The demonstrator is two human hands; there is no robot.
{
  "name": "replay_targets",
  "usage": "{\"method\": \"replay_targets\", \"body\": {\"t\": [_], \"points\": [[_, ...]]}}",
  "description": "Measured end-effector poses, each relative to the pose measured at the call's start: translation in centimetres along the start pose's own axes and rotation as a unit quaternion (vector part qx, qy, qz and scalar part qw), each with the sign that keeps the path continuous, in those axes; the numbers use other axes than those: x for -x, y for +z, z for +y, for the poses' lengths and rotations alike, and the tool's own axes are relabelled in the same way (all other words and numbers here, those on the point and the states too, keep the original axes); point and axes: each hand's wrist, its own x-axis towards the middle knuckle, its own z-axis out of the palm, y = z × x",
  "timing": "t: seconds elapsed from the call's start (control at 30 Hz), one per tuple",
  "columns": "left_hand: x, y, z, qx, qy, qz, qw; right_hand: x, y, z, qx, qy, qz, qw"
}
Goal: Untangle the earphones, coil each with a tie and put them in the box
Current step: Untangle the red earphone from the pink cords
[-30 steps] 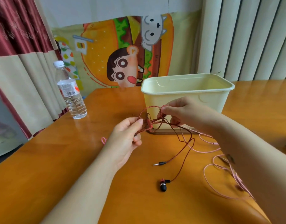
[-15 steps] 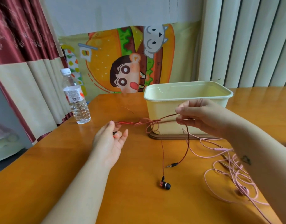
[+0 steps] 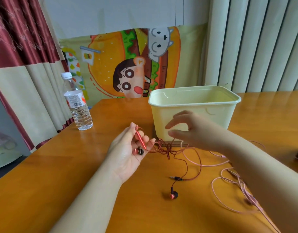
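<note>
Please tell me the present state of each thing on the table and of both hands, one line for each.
red earphones, knotted; one earbud in the left hand, other earbud and plug on the table
pink earphones, loose tangle on the table, uncoiled
box, upright, no lid on
water bottle, upright, capped
left hand, palm up, holds the red earphones
right hand, open, above the knot

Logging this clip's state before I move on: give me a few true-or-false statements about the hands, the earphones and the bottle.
1. The left hand holds part of the red earphones. True.
2. The right hand grips the pink earphones. False: it is open in front of the box; they lie on the table.
3. One red earbud lies on the table. True.
4. The water bottle lies on its side. False: it stands upright.
</note>
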Motion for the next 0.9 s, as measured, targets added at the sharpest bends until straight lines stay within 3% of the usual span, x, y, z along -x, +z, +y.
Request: {"method": "replay_targets", "body": {"t": [0.13, 0.33, 0.43, 0.57, 0.67, 0.77, 0.83, 0.9], "points": [[-0.8, -0.8, -0.4, 0.065, -0.021, -0.028, 0.997, 0.4, 1.0, -2.0, -0.079, -0.03, -0.062, 0.995], [-0.4, -0.4, 0.0, 0.135, -0.024, -0.063, 0.989, 0.0, 2.4, -1.3, -0.091, -0.03, -0.001, 0.995], [-0.4, -0.5, 0.4, 0.137, -0.013, -0.063, 0.988, -0.1, 1.5, -0.3, -0.142, 0.013, -0.051, 0.988], [-0.9, -1.2, 0.4, 0.112, -0.027, -0.059, 0.992, 0.1, 0.4, 1.0, -0.304, 0.074, -0.14, 0.939], [-1.2, -1.6, 0.3, -0.013, 0.007, -0.026, 1.0, 0.3, -0.3, 1.6, -0.302, 0.086, -0.146, 0.938], [-1.1, -1.9, 0.3, -0.179, 0.07, 0.015, 0.981, 0.5, -1.0, 1.6, -0.234, 0.089, -0.121, 0.961], [-1.0, -2.1, 0.5, -0.278, 0.108, 0.029, 0.954, 0.6, -1.3, 1.2, -0.137, 0.073, -0.079, 0.985], [-1.0, -2.3, 0.5, -0.427, 0.157, 0.039, 0.89, 0.6, -1.5, 0.8, -0.065, 0.057, -0.026, 0.996]]}}
